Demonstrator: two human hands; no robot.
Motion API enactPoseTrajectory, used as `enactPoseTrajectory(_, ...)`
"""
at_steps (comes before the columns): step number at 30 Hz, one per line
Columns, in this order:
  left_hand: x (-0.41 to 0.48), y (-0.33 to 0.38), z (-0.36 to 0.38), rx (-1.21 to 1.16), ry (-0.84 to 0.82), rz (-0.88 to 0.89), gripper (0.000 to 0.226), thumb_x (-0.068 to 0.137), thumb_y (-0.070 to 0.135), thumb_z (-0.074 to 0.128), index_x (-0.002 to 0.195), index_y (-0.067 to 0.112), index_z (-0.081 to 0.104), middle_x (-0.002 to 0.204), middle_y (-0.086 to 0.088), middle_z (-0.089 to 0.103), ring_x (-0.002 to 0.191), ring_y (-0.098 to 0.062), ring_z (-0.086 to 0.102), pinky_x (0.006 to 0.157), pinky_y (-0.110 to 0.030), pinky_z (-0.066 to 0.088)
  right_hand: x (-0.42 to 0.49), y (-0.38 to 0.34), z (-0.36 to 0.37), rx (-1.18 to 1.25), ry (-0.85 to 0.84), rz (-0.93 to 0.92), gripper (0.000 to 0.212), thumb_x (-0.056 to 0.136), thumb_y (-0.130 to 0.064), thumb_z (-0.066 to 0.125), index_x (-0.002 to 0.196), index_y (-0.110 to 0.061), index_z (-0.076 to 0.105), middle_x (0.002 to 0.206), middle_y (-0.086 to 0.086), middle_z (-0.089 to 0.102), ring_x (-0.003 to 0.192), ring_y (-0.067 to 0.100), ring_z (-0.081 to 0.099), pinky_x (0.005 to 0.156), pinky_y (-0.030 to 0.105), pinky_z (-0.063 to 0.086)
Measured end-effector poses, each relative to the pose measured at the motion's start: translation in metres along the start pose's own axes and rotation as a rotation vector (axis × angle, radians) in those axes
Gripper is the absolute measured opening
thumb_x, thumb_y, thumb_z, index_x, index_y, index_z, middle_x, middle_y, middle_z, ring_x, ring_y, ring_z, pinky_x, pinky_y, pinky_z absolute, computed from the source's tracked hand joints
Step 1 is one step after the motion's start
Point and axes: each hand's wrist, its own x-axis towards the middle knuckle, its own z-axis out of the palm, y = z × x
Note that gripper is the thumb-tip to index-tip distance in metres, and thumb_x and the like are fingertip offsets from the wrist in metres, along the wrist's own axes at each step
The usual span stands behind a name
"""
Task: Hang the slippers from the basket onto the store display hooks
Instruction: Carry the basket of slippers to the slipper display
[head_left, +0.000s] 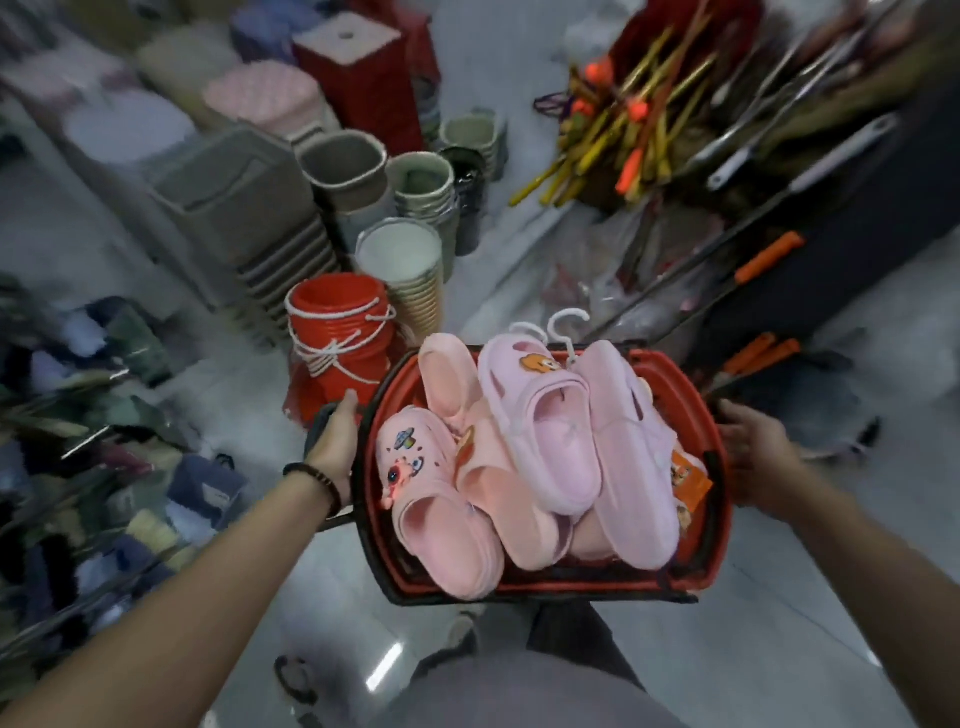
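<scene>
Person stood in a shop aisle carrying a red basket at waist height, one hand on each side, so the load stayed level. Left hand was clamped on the dark handle at the basket's left edge, thumb lying up along it. Right hand was on the right rim. Fingers are blurred there, but they looked wrapped round the rim, not flat against it. Two-hand hold makes sense: the basket was heaped over its rim and a one-hand carry would likely tip it.

Slippers were all in the basket, none hung yet. Pink ones were stacked loosely across each other, soles and uppers mixed. A peach clog with charms lay nearest the left hand. White hanger hooks stuck up from the far end of the pile, so the pairs seemed already clipped and ready to go on a peg.

No display hooks for slippers showed in view. Red buckets and stacked bins stood on the floor ahead. Orange-handled tools were at the right, a rack of socks at the left.

Judged stage: very start, carrying stock to the display. Next, one hand needs to be freed, probably by setting the basket down, before any pair can be lifted by its hanger.
</scene>
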Motion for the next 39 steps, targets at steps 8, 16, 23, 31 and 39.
enactPoseTrajectory(8, -0.063, 0.034, 0.088, 0.253, -0.363, 0.112, 0.064, 0.105, 0.062, 0.034, 0.08, 0.011, 0.065, 0.049, -0.008, 0.067, 0.035, -0.019, 0.062, 0.038, -0.02, 0.046, -0.091, 0.103, -0.119, 0.314, 0.214, 0.043, 0.042, 0.089, -0.064, 0.058, 0.087, -0.023, 0.065, 0.063, 0.002, 0.044, 0.057, 0.02, 0.039, 0.062, 0.031, 0.032)
enactPoseTrajectory(16, -0.178, 0.001, 0.222, 0.518, -0.587, 0.147, 0.074, 0.096, 0.073, 0.041, 0.079, 0.006, 0.067, 0.053, -0.013, 0.068, 0.051, -0.028, 0.068, 0.059, -0.034, 0.048, -0.196, 0.239, -0.224, 0.609, 0.449, 0.062, 0.055, 0.092, -0.064, 0.057, 0.107, -0.012, 0.069, 0.091, 0.013, 0.068, 0.081, 0.028, 0.06, 0.072, 0.036, 0.045)
enactPoseTrajectory(23, -0.307, -0.095, 0.34, 0.63, -0.794, 0.281, 0.048, 0.1, 0.061, 0.045, 0.101, 0.021, 0.07, 0.075, -0.007, 0.075, 0.062, -0.023, 0.071, 0.066, -0.034, 0.047, -0.312, 0.351, -0.318, 0.84, 0.631, 0.098, 0.058, 0.093, -0.065, 0.055, 0.113, -0.012, 0.067, 0.111, 0.017, 0.07, 0.106, 0.036, 0.063, 0.083, 0.043, 0.048)
enactPoseTrajectory(31, -0.459, -0.234, 0.454, 0.979, -0.986, 0.28, 0.068, 0.096, 0.065, 0.048, 0.089, -0.002, 0.057, 0.078, -0.024, 0.052, 0.062, -0.038, 0.05, 0.055, -0.033, 0.046, -0.448, 0.477, -0.398, 1.091, 0.847, 0.087, 0.046, 0.107, -0.048, 0.047, 0.087, -0.009, 0.062, 0.084, 0.011, 0.065, 0.074, 0.027, 0.059, 0.061, 0.031, 0.039)
enactPoseTrajectory(39, -0.61, -0.41, 0.558, 1.246, -1.153, 0.226, 0.072, 0.095, 0.073, 0.042, 0.082, 0.005, 0.064, 0.07, -0.021, 0.072, 0.069, -0.032, 0.059, 0.06, -0.037, 0.044, -0.533, 0.603, -0.462, 1.314, 1.06, 0.159, 0.044, 0.11, -0.038, 0.045, 0.079, -0.009, 0.057, 0.076, 0.007, 0.059, 0.066, 0.021, 0.053, 0.038, 0.017, 0.044)
